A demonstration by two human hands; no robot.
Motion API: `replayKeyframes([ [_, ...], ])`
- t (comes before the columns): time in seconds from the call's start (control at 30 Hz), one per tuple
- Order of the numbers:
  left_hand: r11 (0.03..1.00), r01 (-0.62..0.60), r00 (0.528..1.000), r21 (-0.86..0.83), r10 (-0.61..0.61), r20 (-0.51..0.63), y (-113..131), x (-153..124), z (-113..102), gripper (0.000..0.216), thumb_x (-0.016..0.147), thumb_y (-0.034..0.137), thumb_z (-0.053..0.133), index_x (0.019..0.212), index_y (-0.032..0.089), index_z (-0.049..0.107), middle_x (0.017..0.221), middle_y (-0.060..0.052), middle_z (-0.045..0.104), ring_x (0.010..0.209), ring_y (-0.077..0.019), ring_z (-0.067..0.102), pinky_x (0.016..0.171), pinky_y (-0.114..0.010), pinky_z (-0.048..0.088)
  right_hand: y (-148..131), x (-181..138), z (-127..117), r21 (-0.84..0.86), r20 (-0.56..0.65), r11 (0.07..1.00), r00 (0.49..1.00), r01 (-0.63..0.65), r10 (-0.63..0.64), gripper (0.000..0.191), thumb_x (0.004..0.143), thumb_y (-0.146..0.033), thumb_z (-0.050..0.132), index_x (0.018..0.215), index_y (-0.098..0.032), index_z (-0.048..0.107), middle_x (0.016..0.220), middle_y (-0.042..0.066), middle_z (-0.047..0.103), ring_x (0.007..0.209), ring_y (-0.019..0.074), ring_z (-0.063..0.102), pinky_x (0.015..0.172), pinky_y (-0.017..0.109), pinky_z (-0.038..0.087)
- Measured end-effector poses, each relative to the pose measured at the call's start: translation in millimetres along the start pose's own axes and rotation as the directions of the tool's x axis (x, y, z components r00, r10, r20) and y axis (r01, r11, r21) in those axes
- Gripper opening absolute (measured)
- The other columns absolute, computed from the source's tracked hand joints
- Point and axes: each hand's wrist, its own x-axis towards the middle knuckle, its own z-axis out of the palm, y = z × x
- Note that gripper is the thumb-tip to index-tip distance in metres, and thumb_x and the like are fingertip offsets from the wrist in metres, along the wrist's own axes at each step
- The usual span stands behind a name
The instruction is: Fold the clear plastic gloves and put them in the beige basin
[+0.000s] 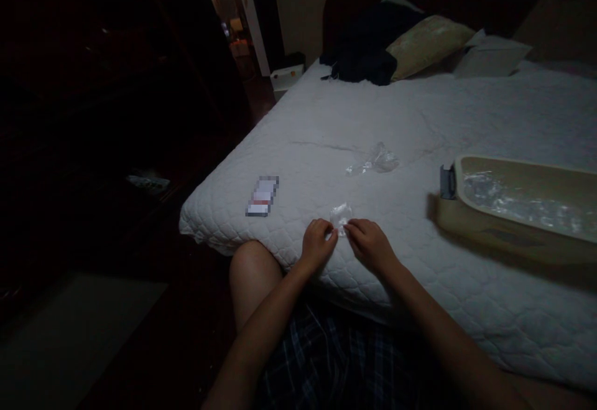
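Both my hands rest at the near edge of a white quilted bed (pixel 420 124). My left hand (pixel 318 243) and my right hand (pixel 370 245) each pinch one side of a small clear plastic bag (pixel 340 216) that lies between them on the quilt. Fingers of both hands are curled closed on the bag's lower edge. A second crumpled clear plastic bag (pixel 375 161) lies farther up the bed, untouched.
A beige tray (pixel 513 236) holding clear plastic sits on the bed at the right, with a small grey clip (pixel 446 181) at its left end. A small flat card (pixel 262 196) lies at the left. Pillows (pixel 426 43) and dark clothing (pixel 368 49) are at the headboard. The floor at left is dark.
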Motion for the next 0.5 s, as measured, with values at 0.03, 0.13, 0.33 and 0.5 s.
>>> replayKeyframes([
  [0.03, 1.0, -0.011, 1.0, 0.008, 0.011, 0.008, 0.2, -0.5, -0.7, 0.012, 0.08, 0.026, 0.051, 0.073, 0.017, 0.053, 0.072, -0.002, 0.054, 0.073, -0.0147, 0.049, 0.069, -0.028, 0.042, 0.7, 1.2, 1.5, 0.012, 0.027, 1.0, 1.0, -0.016, 0.016, 0.023, 0.081, -0.016, 0.046, 0.099, -0.014, 0.061, 0.099, 0.013, 0.061, 0.092, 0.0228, 0.053, 0.08, 0.038, 0.043],
  [0.13, 0.998, -0.057, 0.998, 0.019, 0.057, -0.014, -0.9, -3.2, -2.6, 0.01, 0.082, 0.022, 0.047, 0.082, 0.016, 0.055, 0.08, -0.004, 0.056, 0.08, -0.0157, 0.052, 0.073, -0.03, 0.044, 3.2, 2.6, 3.5, 0.048, 0.08, 0.997, 0.995, -0.056, 0.052, 0.022, 0.079, -0.014, 0.048, 0.097, -0.014, 0.061, 0.099, 0.012, 0.061, 0.091, 0.0224, 0.053, 0.08, 0.037, 0.042],
  [0.33, 0.897, -0.416, 0.908, 0.145, 0.417, 0.028, -9.5, -4.1, -4.5, 0.028, 0.083, 0.014, 0.046, 0.109, 0.017, 0.053, 0.12, -0.013, 0.053, 0.116, -0.0237, 0.045, 0.089, -0.04, 0.042, 3.4, 1.5, 2.6, 0.073, 0.098, 0.992, 0.991, -0.098, 0.091, 0.022, 0.08, -0.014, 0.047, 0.098, -0.014, 0.06, 0.099, 0.011, 0.059, 0.091, 0.0225, 0.052, 0.081, 0.037, 0.042],
  [0.5, 0.881, -0.458, 0.888, 0.124, 0.446, 0.11, -15.6, 3.4, -2.9, 0.032, 0.083, 0.013, 0.047, 0.115, 0.017, 0.051, 0.119, -0.011, 0.057, 0.122, -0.0241, 0.042, 0.093, -0.042, 0.042, 2.8, 0.2, 2.7, 0.111, 0.074, 0.988, 0.992, -0.109, 0.101, 0.022, 0.081, -0.014, 0.045, 0.097, -0.015, 0.06, 0.098, 0.011, 0.06, 0.091, 0.0227, 0.052, 0.08, 0.038, 0.042],
])
